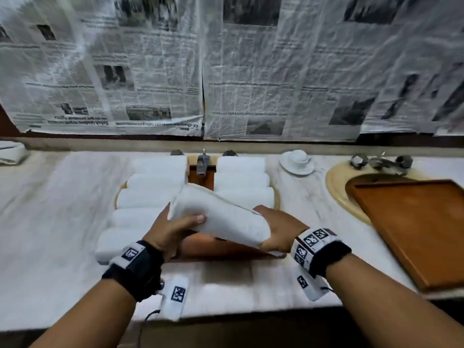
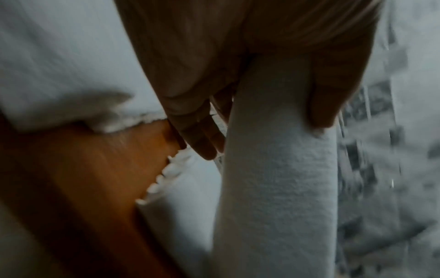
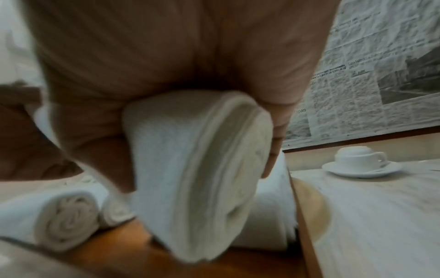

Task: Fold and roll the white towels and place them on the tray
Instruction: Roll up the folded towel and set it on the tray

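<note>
A rolled white towel hangs above the wooden tray, tilted with its far end up. My left hand grips its left end, thumb on top, and my right hand grips the right end. The left wrist view shows the rolled towel between the thumb and the fingers. The right wrist view shows the spiral end of the roll in the palm. Several rolled towels lie in a column on the tray's left side, and three more rolled towels lie on its right.
A faucet stands behind the tray. An upturned white cup on a saucer sits at the back right. A second wooden tray lies over the right sink. Newspaper covers the wall. A flat white towel lies near the counter's front edge.
</note>
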Tool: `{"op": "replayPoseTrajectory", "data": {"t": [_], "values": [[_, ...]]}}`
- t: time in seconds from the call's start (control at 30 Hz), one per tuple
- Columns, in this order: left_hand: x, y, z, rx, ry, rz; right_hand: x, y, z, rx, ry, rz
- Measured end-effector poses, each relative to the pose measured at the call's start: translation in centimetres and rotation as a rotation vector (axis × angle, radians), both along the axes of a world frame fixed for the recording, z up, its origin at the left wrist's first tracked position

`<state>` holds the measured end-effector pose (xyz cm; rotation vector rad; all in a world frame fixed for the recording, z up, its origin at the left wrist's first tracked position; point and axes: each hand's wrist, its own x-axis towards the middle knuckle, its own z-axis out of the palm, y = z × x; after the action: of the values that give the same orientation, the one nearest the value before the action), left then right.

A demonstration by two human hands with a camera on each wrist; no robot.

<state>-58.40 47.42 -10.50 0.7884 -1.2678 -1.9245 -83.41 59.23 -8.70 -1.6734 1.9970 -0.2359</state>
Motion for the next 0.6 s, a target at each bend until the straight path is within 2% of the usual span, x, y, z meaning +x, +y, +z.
{"op": "replayPoseTrajectory", "data": {"t": [0.1, 0.23, 0.3, 0.37, 0.43, 0.6], "values": [[0.9, 0.0, -1.0, -0.325, -0.331, 0.050, -0.4, 0.7, -2.0, -0.014, 0.185, 0.004], [1.2, 0.7, -2.1, -0.809, -0.950, -0.002, 0.3, 0.6, -4.1, -0.061, 0.405, 0.076], [0.5, 1.8, -3.1, -1.014, -1.148, 0.022, 0.6, 0.3, -4.9, -0.075, 0.458, 0.113], [-0.7, 3.5, -4.0, -1.216, -1.222, -0.030, 0.6, 0.1, -5.2, -0.081, 0.461, 0.131], [-1.8, 5.0, -5.1, -1.351, -1.244, -0.157, 0.2, 0.0, -5.2, -0.086, 0.435, 0.149], [-3.1, 4.8, -6.9, -1.319, -1.430, -0.304, -1.3, 0.3, -5.4, -0.159, 0.229, 0.146]]}}
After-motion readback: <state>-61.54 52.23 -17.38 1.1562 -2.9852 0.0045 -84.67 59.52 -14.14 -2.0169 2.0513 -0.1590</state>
